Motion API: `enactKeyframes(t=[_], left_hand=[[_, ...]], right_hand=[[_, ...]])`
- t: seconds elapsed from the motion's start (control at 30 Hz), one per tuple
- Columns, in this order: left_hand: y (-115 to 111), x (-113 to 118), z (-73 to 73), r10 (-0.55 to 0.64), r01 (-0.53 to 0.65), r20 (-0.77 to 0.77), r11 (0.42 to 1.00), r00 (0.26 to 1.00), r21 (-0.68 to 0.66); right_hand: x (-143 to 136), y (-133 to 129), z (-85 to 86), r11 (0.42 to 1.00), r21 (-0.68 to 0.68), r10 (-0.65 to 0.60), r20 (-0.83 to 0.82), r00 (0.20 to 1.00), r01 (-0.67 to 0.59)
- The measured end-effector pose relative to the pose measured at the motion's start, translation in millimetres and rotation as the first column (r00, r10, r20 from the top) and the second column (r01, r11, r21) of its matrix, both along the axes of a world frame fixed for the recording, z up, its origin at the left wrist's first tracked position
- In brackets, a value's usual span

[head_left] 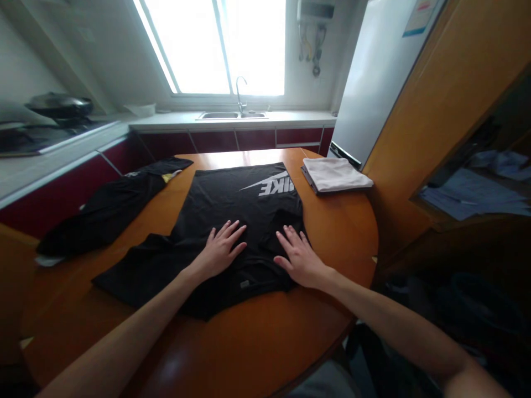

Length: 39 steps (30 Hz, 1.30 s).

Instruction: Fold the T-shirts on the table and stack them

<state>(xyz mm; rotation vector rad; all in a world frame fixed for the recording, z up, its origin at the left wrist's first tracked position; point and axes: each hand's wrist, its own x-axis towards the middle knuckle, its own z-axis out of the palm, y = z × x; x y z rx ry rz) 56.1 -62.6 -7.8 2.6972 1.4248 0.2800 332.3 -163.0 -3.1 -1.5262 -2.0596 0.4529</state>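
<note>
A black shirt (232, 204) with a white logo lies spread on the round wooden table (265, 337). Its left sleeve stretches out toward the lower left, while the right side is folded inward over the body. My left hand (221, 249) rests flat on the middle of the shirt, fingers spread. On the folded part at the right lies my right hand (297, 257), also flat with its fingers apart. Neither hand grips anything.
Folded clothes, white on top (338, 175), sit at the table's right back. Another dark garment (112, 204) lies crumpled along the left edge. Beyond the table are a counter with a sink (232, 115), a stove with a pan (60, 104) and a fridge (369, 72).
</note>
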Motion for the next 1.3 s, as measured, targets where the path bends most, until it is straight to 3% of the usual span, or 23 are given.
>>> enactKeyframes(t=[0.1,0.2,0.3,0.4,0.5,0.6,0.7,0.8,0.9,1.03,1.13,1.3], left_hand=[[-6,4,13.8,-0.065,0.063,0.075,0.998,0.995,0.022],[-13,13,33.7,-0.259,0.262,0.123,0.965,0.958,-0.014],[-16,28,48.0,-0.413,0.419,0.096,0.906,0.906,-0.057],[-12,43,51.5,-0.496,0.497,0.021,0.867,0.868,-0.048],[-5,54,51.5,-0.547,0.547,-0.015,0.837,0.837,-0.034],[2,68,56.1,-0.553,0.553,0.042,0.833,0.832,-0.003],[8,92,60.5,-0.579,0.582,0.129,0.813,0.805,0.017],[13,122,55.3,-0.596,0.598,0.152,0.8,0.789,0.033],[16,148,40.1,-0.528,0.527,0.096,0.849,0.844,0.03],[16,168,19.1,-0.451,0.45,0.007,0.891,0.893,-0.056],[16,177,11.6,-0.46,0.458,0.002,0.886,0.888,-0.074],[17,179,11.8,-0.489,0.489,0.008,0.87,0.872,-0.068]], right_hand=[[4,4,18.3,0.997,0.047,0.063,-0.087,0.994,-0.06],[29,48,45.5,0.985,0.137,-0.072,-0.233,0.97,0.106],[49,100,53.3,0.964,0.146,-0.177,-0.261,0.949,0.22],[51,128,37.0,0.968,0.136,-0.183,-0.199,0.963,0.212],[47,130,11.1,0.985,0.077,-0.147,-0.057,0.987,0.151],[54,126,-7.1,0.997,-0.034,-0.064,0.105,0.992,0.068],[68,130,-11.6,0.993,-0.086,-0.066,0.125,0.99,0.077],[84,141,-7.9,0.984,-0.031,-0.178,0.01,0.984,0.178],[99,149,-3.9,0.943,0.068,-0.312,-0.169,0.935,0.327],[112,152,-3.0,0.867,0.076,-0.457,-0.276,0.846,0.493],[114,152,-3.4,0.855,0.075,-0.474,-0.289,0.832,0.514],[112,153,-4.8,0.878,0.093,-0.429,-0.282,0.858,0.47]])
